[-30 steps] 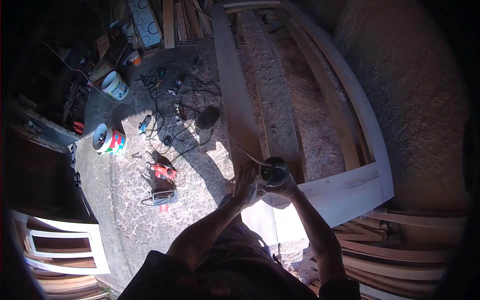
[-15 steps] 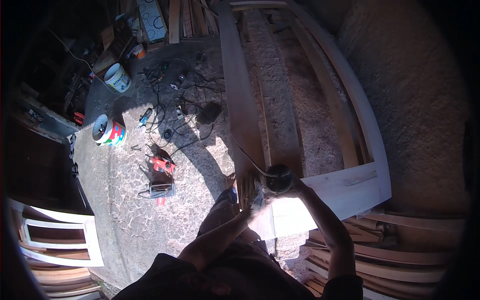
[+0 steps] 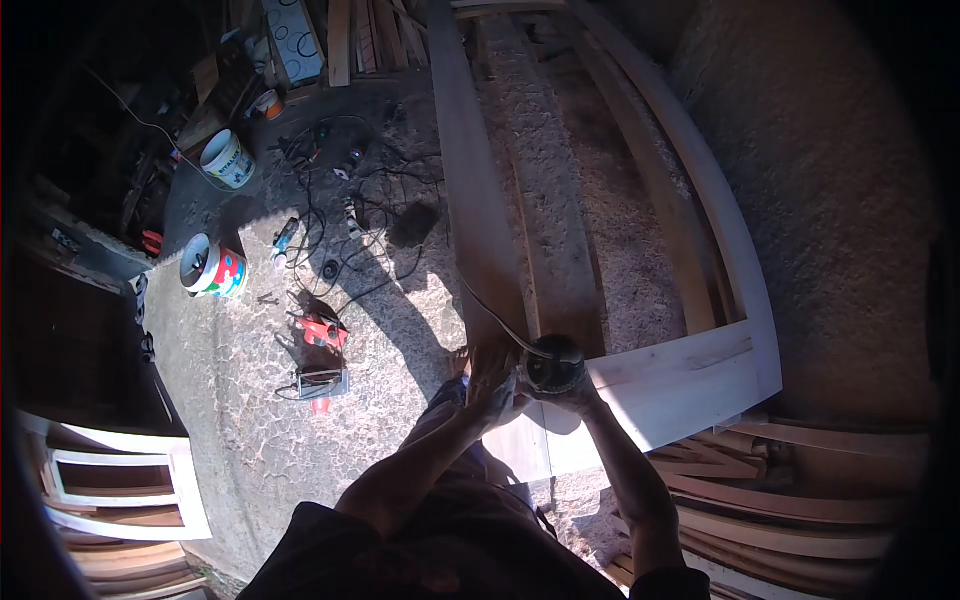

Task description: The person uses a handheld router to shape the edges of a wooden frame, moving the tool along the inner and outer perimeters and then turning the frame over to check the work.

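A corded power tool (image 3: pixel 555 365) with a dark round top rests on the corner of a pale wooden frame (image 3: pixel 660 370). My right hand (image 3: pixel 578 397) is wrapped around its near right side. Close by on the left, my left hand (image 3: pixel 490 385) lies over the frame's long side board, fingers stretched out in shadow. Its fingertips are hard to make out, and whether it touches the tool cannot be seen. The tool's cord (image 3: pixel 492 312) runs over the board from the upper left. The tool's underside is hidden.
Left on the floor are a red power tool (image 3: pixel 322 332), tangled cables (image 3: pixel 310 225), a colourful bucket (image 3: pixel 228 272) and a white bucket (image 3: pixel 228 160). Stacked boards (image 3: pixel 790 520) lie at the lower right. A smaller white frame (image 3: pixel 190 490) rests on wood at the lower left.
The tool has stayed at the frame's corner, with my right hand still on it. My left hand and forearm have shifted slightly left, and both forearms have changed angle.
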`<move>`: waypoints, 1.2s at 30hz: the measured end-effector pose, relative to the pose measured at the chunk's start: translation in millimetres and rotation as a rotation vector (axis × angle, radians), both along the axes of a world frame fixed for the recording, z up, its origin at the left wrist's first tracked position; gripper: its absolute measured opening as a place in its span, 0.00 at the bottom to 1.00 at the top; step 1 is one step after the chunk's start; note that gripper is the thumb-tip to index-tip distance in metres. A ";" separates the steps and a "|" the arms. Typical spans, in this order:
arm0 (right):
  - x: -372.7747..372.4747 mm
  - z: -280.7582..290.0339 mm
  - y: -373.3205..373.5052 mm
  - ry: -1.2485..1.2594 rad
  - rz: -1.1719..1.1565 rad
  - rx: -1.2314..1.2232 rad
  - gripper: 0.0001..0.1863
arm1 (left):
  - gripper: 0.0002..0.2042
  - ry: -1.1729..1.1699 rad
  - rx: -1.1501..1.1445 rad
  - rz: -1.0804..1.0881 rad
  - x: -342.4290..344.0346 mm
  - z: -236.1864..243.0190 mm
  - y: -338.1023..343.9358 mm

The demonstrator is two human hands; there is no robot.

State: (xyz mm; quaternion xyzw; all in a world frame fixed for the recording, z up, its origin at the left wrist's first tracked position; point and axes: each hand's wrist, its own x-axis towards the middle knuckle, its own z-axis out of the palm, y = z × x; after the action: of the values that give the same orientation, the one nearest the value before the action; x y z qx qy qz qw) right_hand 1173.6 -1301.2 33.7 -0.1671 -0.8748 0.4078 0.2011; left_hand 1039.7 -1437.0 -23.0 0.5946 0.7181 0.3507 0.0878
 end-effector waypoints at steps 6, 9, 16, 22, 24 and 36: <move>-16.8 1.9 -0.1 0.111 -0.122 0.243 0.31 | 0.39 -0.030 -0.136 -0.116 -24.4 -14.5 13.7; -32.1 4.2 9.9 0.113 -0.186 0.033 0.32 | 0.43 0.022 -0.085 -0.142 -46.5 -29.0 29.9; -80.1 -1.3 53.9 0.180 -0.188 -0.410 0.40 | 0.48 -0.105 -0.166 -0.161 -104.3 -6.2 95.4; -137.8 -23.6 109.8 0.290 -0.188 -0.613 0.43 | 0.45 0.027 -0.163 -0.202 -165.7 19.6 153.9; -159.5 -32.9 130.9 0.266 -0.189 -0.503 0.44 | 0.44 0.139 -0.112 -0.203 -188.5 16.5 175.8; -300.1 -56.0 260.6 0.262 -0.194 -0.403 0.43 | 0.24 -0.371 -0.087 -0.236 -326.7 4.3 303.4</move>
State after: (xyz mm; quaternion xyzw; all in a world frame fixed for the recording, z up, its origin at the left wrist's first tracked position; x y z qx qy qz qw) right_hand 873.4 -1040.6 -22.3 -0.2326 -0.7225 0.5707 0.3133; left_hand 713.0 -1133.6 -18.7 0.5956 0.6297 0.4099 0.2843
